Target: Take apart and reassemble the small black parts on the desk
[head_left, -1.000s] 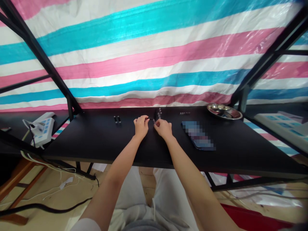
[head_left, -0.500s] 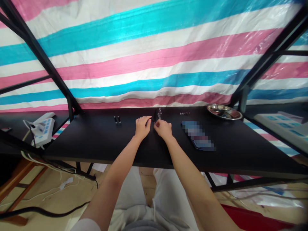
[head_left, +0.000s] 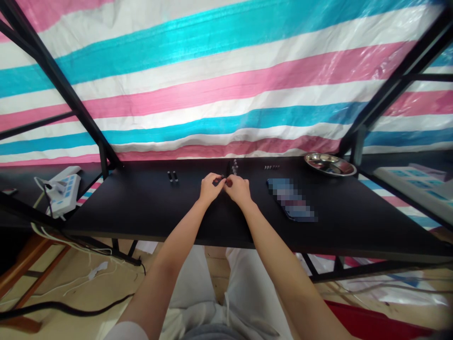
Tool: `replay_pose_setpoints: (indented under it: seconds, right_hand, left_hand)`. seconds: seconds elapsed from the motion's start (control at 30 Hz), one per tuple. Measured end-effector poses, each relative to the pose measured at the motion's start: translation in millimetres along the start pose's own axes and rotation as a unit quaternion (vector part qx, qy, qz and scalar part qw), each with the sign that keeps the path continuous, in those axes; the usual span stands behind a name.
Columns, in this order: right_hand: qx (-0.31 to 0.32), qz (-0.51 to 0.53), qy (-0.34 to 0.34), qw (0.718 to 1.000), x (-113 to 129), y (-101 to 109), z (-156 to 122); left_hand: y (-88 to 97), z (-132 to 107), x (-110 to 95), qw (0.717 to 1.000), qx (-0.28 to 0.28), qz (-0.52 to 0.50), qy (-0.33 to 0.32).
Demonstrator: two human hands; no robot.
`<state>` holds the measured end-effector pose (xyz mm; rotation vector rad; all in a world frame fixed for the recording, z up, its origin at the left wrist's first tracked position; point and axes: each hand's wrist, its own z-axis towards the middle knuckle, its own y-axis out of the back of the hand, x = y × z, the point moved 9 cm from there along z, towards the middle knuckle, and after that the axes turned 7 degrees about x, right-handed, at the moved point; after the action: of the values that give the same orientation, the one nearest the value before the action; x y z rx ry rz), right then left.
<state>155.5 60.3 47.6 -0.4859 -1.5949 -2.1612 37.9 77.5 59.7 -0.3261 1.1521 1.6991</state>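
Observation:
My left hand [head_left: 209,187] and my right hand [head_left: 237,188] meet fingertip to fingertip over the middle of the black table [head_left: 148,208]. Both pinch a tiny dark part [head_left: 222,179] between them; it is too small to name. Just beyond the fingers stands a small cluster of little parts [head_left: 233,166], some dark and some pale. Two small dark pieces [head_left: 172,176] lie to the left of my left hand.
A phone [head_left: 290,198] lies flat right of my right hand. A metal dish [head_left: 330,164] sits at the back right corner, a row of tiny parts [head_left: 271,166] near it. A white power strip [head_left: 62,185] with cables rests at the left. Black frame posts flank the table.
My hands, a little apart a second ago, have come together so the fingertips touch. My left fingers opened flat briefly, then curled into a pinch.

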Motion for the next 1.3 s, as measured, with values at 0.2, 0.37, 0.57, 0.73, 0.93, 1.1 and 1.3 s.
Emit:
replay_pose_setpoints:
  seconds: [0.2, 0.37, 0.57, 0.73, 0.93, 1.1, 1.3]
  right_hand:
    - [-0.012, 0.011, 0.030, 0.999, 5, 0, 1]
    - [-0.006, 0.010, 0.047, 0.999, 8, -2, 0]
    - [0.042, 0.039, 0.093, 0.994, 17, -13, -1]
    - [0.076, 0.063, 0.099, 0.990, 18, -22, -2]
    - [0.083, 0.080, 0.110, 0.987, 19, -26, -2]
    - [0.082, 0.097, 0.118, 0.985, 19, -28, -2]
    - [0.071, 0.104, 0.121, 0.985, 21, -24, -3]
  left_hand:
    - [-4.8, 1, 25, 0.993, 0.028, -0.056, 0.103]
    - [-10.9, 0, 34, 0.981, 0.069, -0.125, 0.134]
    - [13.6, -3, 46, 0.984, 0.021, -0.016, 0.179]
    - [73.9, -14, 62, 0.937, -0.095, 0.158, 0.297]
    - [109.0, -28, 81, 0.898, -0.098, 0.228, 0.363]
    - [107.9, -31, 89, 0.883, -0.066, 0.261, 0.384]
    - [108.8, -32, 91, 0.873, -0.057, 0.266, 0.404]
